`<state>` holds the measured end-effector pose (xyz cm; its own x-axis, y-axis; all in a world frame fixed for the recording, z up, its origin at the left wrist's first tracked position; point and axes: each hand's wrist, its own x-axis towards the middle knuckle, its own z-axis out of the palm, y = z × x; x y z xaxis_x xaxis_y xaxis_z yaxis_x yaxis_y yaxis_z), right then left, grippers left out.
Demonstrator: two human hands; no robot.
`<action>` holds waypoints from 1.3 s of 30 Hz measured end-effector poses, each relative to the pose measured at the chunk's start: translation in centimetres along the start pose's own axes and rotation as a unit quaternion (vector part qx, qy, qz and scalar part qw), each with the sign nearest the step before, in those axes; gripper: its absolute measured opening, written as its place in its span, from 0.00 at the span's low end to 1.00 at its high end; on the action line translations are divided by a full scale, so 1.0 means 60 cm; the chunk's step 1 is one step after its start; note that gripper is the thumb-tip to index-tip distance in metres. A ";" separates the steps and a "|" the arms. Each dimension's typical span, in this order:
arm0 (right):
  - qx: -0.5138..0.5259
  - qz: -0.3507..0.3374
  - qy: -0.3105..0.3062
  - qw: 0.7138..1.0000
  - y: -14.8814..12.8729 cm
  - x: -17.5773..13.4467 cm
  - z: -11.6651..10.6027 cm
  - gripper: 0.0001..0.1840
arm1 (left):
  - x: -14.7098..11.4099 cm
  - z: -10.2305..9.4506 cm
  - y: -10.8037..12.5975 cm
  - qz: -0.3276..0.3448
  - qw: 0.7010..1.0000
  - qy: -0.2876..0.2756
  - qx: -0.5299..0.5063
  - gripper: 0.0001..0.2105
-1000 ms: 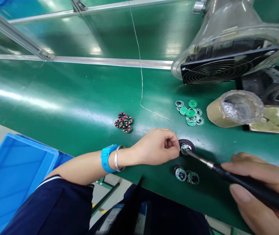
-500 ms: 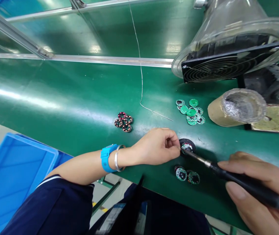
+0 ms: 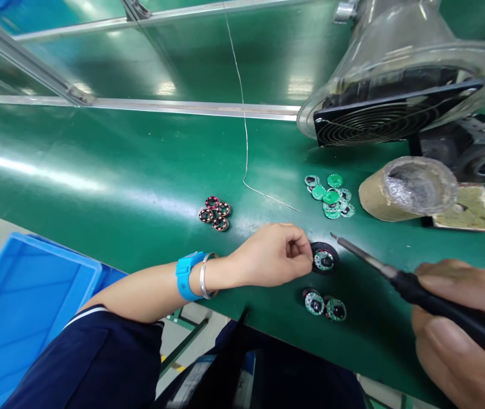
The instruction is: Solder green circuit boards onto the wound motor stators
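My right hand (image 3: 459, 324) grips a soldering iron (image 3: 400, 281) by its black handle. The iron's tip points up and left, apart from the work, above a round black holder (image 3: 331, 250). Set in that holder is a small round circuit board (image 3: 323, 260). My left hand (image 3: 272, 255) is closed, its thumb and fingertips pinched at the holder's left edge; whether they hold the rim or something finer is hidden. Nearer to me lie two round parts (image 3: 314, 303) with circuit boards on top. A thin solder wire (image 3: 246, 153) hangs down and bends along the bench.
Green round boards (image 3: 331, 196) lie in a pile beyond the holder. Several coil-like rings (image 3: 214, 213) sit to the left. At the right stand a cardboard cup (image 3: 374, 196), a sponge tray (image 3: 468, 207) and a fume fan (image 3: 383, 116). A blue bin (image 3: 33, 301) is at lower left.
The soldering iron's tip has lifted off the circuit board and moved up, as my right hand drew back to the right. My left hand has stayed in place.
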<state>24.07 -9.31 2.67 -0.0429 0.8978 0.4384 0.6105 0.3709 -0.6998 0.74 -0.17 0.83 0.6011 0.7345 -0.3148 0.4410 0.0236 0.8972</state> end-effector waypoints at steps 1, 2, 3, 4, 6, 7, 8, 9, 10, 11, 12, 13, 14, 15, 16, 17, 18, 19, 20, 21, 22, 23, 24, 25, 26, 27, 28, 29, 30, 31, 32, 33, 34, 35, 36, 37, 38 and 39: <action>0.022 0.023 -0.004 0.999 -0.004 0.000 0.002 0.14 | 0.000 -0.001 0.000 -0.003 1.000 -0.004 -0.007 0.02; 0.038 0.047 0.003 0.998 -0.009 0.000 0.004 0.15 | 0.000 -0.002 0.000 -0.005 1.000 -0.008 -0.015 0.02; 0.043 0.070 0.017 0.996 -0.014 0.000 0.008 0.17 | 0.000 -0.003 0.000 -0.003 1.000 -0.012 -0.021 0.01; 0.033 0.095 0.037 0.994 -0.018 0.001 0.013 0.20 | 0.000 -0.004 0.001 0.005 1.000 -0.013 -0.018 0.02; 0.017 0.121 0.081 0.989 -0.021 0.005 0.024 0.22 | 0.000 -0.005 0.002 0.037 0.999 -0.010 0.024 0.09; 0.008 0.124 0.096 0.988 -0.020 0.008 0.031 0.20 | 0.000 -0.005 0.002 0.055 0.997 -0.007 0.061 0.12; -0.004 0.109 0.099 0.989 -0.018 0.011 0.037 0.16 | 0.001 -0.004 0.003 0.071 0.992 -0.005 0.102 0.14; -0.024 0.095 0.094 0.991 -0.013 0.014 0.043 0.11 | 0.002 -0.003 0.002 0.081 0.987 -0.005 0.138 0.16; -0.047 0.071 0.088 0.992 -0.007 0.017 0.048 0.06 | 0.004 -0.002 0.002 0.088 0.982 -0.005 0.164 0.17; -0.066 0.045 0.081 0.994 -0.001 0.019 0.053 0.03 | 0.006 -0.001 0.001 0.097 0.979 -0.008 0.178 0.18; -0.084 0.023 0.069 0.994 0.004 0.021 0.058 0.03 | 0.010 -0.002 -0.001 0.108 0.977 -0.011 0.182 0.18; -0.094 0.000 0.060 0.994 0.010 0.021 0.062 0.04 | 0.014 -0.003 -0.003 0.123 0.976 -0.018 0.178 0.17; -0.099 -0.018 0.049 0.994 0.014 0.021 0.066 0.06 | 0.020 -0.005 -0.004 0.139 0.975 -0.028 0.171 0.16; -0.103 -0.032 0.039 0.993 0.016 0.020 0.070 0.07 | 0.026 -0.008 -0.005 0.155 0.974 -0.044 0.161 0.15; -0.104 -0.046 0.028 0.993 0.018 0.019 0.074 0.09 | 0.032 -0.011 -0.006 0.168 0.972 -0.062 0.152 0.14; -0.103 -0.057 0.022 0.993 0.019 0.017 0.077 0.11 | 0.037 -0.015 -0.007 0.178 0.970 -0.079 0.142 0.13; -0.097 -0.068 0.019 0.993 0.020 0.016 0.081 0.14 | 0.042 -0.018 -0.007 0.186 0.969 -0.095 0.134 0.12; -0.090 -0.077 0.015 0.993 0.020 0.015 0.084 0.17 | 0.045 -0.022 -0.007 0.194 0.967 -0.108 0.125 0.11; -0.083 -0.084 0.008 0.993 0.020 0.015 0.087 0.19 | 0.047 -0.024 -0.007 0.199 0.967 -0.113 0.114 0.11; -0.076 -0.089 0.000 0.993 0.020 0.015 0.089 0.20 | 0.046 -0.027 -0.007 0.198 0.968 -0.113 0.101 0.11; -0.071 -0.091 -0.008 0.993 0.020 0.016 0.091 0.22 | 0.044 -0.029 -0.008 0.191 0.972 -0.108 0.086 0.13; -0.068 -0.092 -0.014 0.993 0.019 0.017 0.093 0.22 | 0.039 -0.031 -0.008 0.181 0.976 -0.097 0.072 0.14; -0.066 -0.093 -0.017 0.993 0.019 0.017 0.094 0.23 | 0.033 -0.032 -0.008 0.169 0.980 -0.084 0.060 0.14; -0.064 -0.093 -0.021 0.993 0.019 0.018 0.095 0.23 | 0.027 -0.033 -0.008 0.158 0.984 -0.072 0.052 0.12; -0.064 -0.094 -0.023 0.993 0.018 0.019 0.095 0.23 | 0.020 -0.033 -0.008 0.146 0.986 -0.060 0.050 0.09; -0.064 -0.095 -0.024 0.993 0.018 0.020 0.095 0.22 | 0.014 -0.032 -0.008 0.136 0.988 -0.051 0.049 0.06; -0.066 -0.094 -0.025 0.993 0.017 0.021 0.095 0.22 | 0.009 -0.030 -0.007 0.127 0.990 -0.045 0.048 0.04; -0.068 -0.094 -0.027 0.993 0.016 0.022 0.095 0.22 | 0.005 -0.027 -0.006 0.116 0.991 -0.042 0.044 0.04; -0.069 -0.093 -0.027 0.993 0.015 0.023 0.094 0.22 | 0.002 -0.024 -0.005 0.105 0.993 -0.038 0.034 0.05; -0.069 -0.092 -0.029 0.993 0.015 0.024 0.094 0.22 | 0.000 -0.020 -0.004 0.095 0.995 -0.033 0.021 0.05; -0.068 -0.093 -0.030 0.993 0.014 0.024 0.093 0.23 | 0.000 -0.016 -0.004 0.087 0.996 -0.029 0.007 0.05; -0.068 -0.095 -0.030 0.993 0.013 0.024 0.093 0.23 | 0.000 -0.012 -0.004 0.079 0.997 -0.026 -0.006 0.05; -0.066 -0.098 -0.029 0.993 0.012 0.024 0.092 0.23 | 0.001 -0.009 -0.004 0.072 0.997 -0.022 -0.018 0.05; -0.063 -0.103 -0.028 0.992 0.012 0.023 0.092 0.24 | 0.002 -0.006 -0.004 0.065 0.997 -0.020 -0.026 0.05; -0.059 -0.109 -0.029 0.992 0.012 0.022 0.092 0.25 | 0.003 -0.005 -0.005 0.057 0.998 -0.021 -0.030 0.05; -0.054 -0.117 -0.031 0.991 0.013 0.020 0.092 0.27 | 0.003 -0.004 -0.005 0.049 0.998 -0.024 -0.032 0.04; -0.049 -0.126 -0.032 0.990 0.014 0.018 0.092 0.29 | 0.004 -0.004 -0.006 0.041 0.998 -0.026 -0.031 0.04; -0.048 -0.136 -0.033 0.989 0.016 0.016 0.092 0.30 | 0.004 -0.004 -0.006 0.034 0.999 -0.029 -0.027 0.04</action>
<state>20.22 -6.79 -0.69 -0.2657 0.7823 0.5634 0.6406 0.5800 -0.5032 0.58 0.16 0.48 0.6675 0.6947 -0.2679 0.3614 0.0123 0.9323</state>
